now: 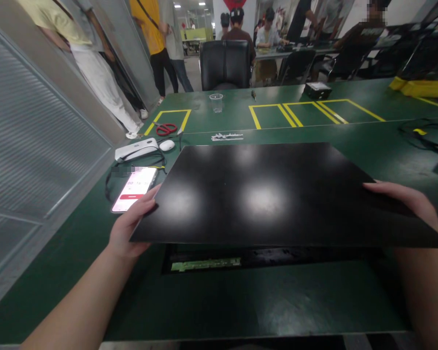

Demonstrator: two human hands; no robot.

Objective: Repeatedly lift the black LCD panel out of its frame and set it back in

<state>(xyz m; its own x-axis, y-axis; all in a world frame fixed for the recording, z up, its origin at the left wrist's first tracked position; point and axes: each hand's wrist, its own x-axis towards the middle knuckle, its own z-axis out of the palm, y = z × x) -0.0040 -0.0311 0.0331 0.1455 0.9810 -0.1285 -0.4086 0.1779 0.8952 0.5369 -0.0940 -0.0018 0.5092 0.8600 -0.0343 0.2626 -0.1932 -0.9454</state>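
A large glossy black panel (222,194) is held above the green table (241,301), with ceiling lights reflected in its face. My left hand (131,226) grips its left edge, thumb on top. At the right edge my right hand (405,197) holds it the same way, the rest of that hand partly hidden by the panel. Beneath the panel's near edge lies a dark frame (295,256) with a green strip (206,264) inside; most of this frame is covered from view.
Left of the panel lie a lit phone (135,187), a white device (136,149) with cables, and red-handled scissors (166,129). Beyond it are a plastic cup (216,103), small white parts (227,137) and a black box (317,90). Cables (423,138) lie at the right.
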